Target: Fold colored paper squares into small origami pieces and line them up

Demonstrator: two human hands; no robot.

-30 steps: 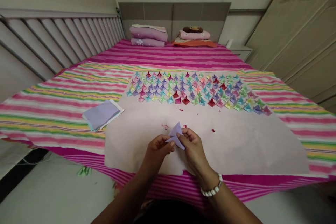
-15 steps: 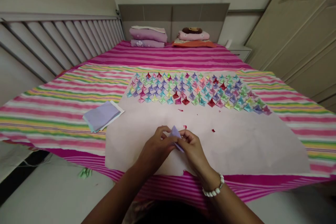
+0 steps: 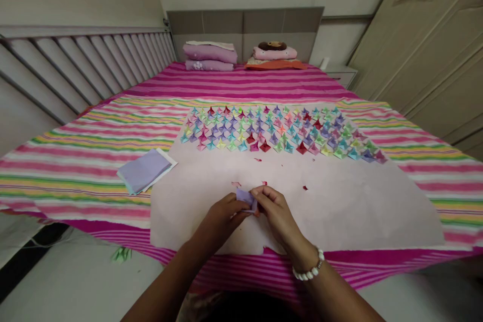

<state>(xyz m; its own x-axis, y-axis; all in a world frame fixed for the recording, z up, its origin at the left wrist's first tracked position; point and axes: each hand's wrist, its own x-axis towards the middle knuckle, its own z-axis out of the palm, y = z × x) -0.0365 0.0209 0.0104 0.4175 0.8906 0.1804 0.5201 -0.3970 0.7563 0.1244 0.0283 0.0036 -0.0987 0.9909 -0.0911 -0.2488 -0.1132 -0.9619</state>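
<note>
Between my hands is a small folded piece of purple paper (image 3: 246, 199), held above a large pale sheet (image 3: 339, 206). My left hand (image 3: 223, 215) pinches its left and lower side, thumb toward the paper. Closed on the right edge of the same piece is my right hand (image 3: 270, 206), with a white beaded bracelet on its wrist. Rows of small folded paper shapes (image 3: 265, 146) in many colours stand along the far part of the sheet. A stack of square paper (image 3: 145, 170), purple on top, lies to the left, partly past the sheet's edge.
Small red scraps (image 3: 305, 188) lie on the sheet. Beneath it is a bed with a striped cover (image 3: 75, 161). Folded bedding (image 3: 210, 53) is piled by the headboard (image 3: 222, 22). A metal railing (image 3: 94, 68) runs along the left, and crumpled green paper (image 3: 122, 254) lies on the floor.
The purple paper has turned from an upright point to a flatter, opened-out shape. My hands have shifted slightly, uncovering a pinkish scrap beyond them. The whole view has tilted a little.
</note>
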